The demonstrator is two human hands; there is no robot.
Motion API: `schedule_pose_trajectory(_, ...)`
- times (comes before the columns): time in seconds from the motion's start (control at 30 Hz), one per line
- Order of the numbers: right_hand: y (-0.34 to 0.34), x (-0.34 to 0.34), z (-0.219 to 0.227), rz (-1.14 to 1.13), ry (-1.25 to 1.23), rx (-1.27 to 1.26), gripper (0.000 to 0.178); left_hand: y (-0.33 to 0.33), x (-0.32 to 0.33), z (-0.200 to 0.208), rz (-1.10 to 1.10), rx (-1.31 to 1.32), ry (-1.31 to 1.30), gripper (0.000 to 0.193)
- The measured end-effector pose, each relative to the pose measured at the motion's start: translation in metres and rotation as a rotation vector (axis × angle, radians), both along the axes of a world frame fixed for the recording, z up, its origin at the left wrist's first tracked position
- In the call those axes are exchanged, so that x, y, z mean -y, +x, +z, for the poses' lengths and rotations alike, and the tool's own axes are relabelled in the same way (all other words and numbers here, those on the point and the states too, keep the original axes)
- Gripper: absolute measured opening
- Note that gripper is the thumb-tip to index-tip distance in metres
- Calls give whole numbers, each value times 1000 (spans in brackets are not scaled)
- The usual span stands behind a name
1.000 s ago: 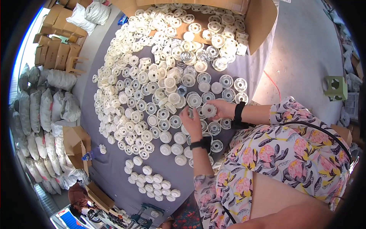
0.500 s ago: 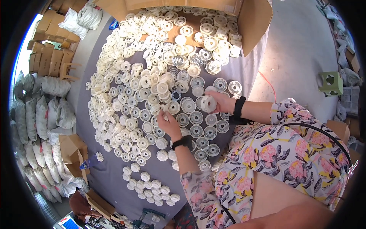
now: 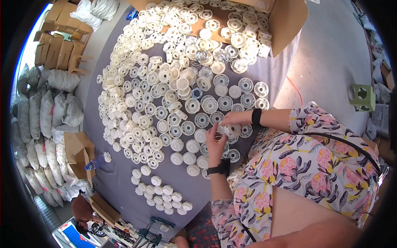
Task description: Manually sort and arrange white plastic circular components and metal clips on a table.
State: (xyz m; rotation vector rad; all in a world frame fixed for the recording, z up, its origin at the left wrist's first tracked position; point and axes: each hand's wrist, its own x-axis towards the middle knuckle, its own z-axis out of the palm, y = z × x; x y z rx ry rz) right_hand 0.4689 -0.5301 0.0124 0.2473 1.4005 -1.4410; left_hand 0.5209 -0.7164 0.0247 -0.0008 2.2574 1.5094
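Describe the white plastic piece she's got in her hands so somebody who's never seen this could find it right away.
Start at the dark grey cloth covered with round white plastic caps. At its right edge, by the flowered sleeve, the left hand and right hand meet over one white cap. It is the only cap lifted between fingers; all its neighbours lie flat on the cloth.

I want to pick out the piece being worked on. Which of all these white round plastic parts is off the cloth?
The white round part held between both hands, right hand above, left hand below; the others lie on the grey cloth.
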Motion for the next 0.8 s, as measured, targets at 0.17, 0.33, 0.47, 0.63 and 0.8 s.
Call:
schedule_pose_trajectory(0.17,-5,5,32,-65,32,-41,41,-17,16,-15,123,-224,-160,53)
schedule_pose_trajectory(0.33,-2,-7,8,-340,-59,5,40,-52,22,-26,103,-408,-696,48)
schedule_pose_trajectory(0.47,-1,-16,8,-429,-93,18,43,-60,13,-27,83,-348,-815,46)
schedule_pose_trajectory(0.63,2,-27,1,-537,-102,81,39,-78,6,-26,87,-570,-601,32)
schedule_pose_trajectory(0.8,3,-39,-3,-568,-56,62,38,-135,-26,-20,121,-776,-590,26)
